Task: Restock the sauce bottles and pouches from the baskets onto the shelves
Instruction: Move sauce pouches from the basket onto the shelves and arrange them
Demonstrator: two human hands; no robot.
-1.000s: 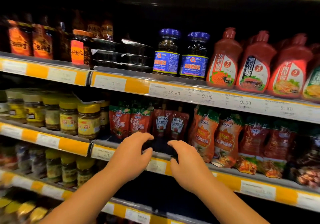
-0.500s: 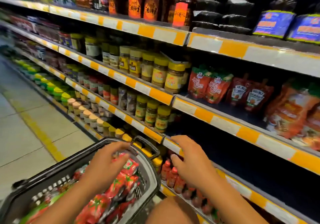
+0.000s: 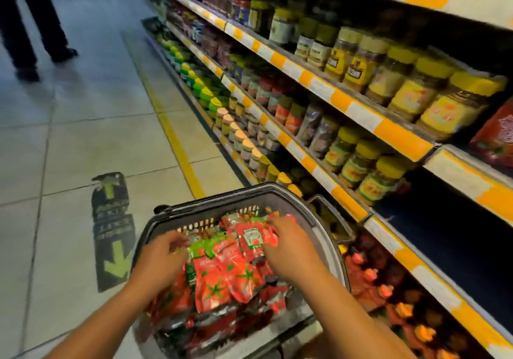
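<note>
Since half a second ago the view has swung down and left, and both hands are now reaching into the basket (image 3: pixel 330 243); the right hand (image 3: pixel 288 250), which was hovering by the shelf edge, is now over the pouches (image 3: pixel 227 272). The left hand (image 3: pixel 161 261) is lying palm-down on the left side of the pile, fingers bent onto a green-topped pouch; whether it is pinching it is hard to tell through the blur. The right hand is pressing curled fingertips onto a red Heinz pouch (image 3: pixel 253 238) near the basket's far side, grip unclear. One grey basket is sitting on the tiled floor (image 3: pixel 83 136) just beside the shelves (image 3: pixel 361 108), heaped with red tomato pouches, too many and overlapping to count. Yellow-lidded jars (image 3: pixel 410 92) are lining the shelves. Another person's two legs (image 3: pixel 36 25) are standing far up the aisle.
</note>
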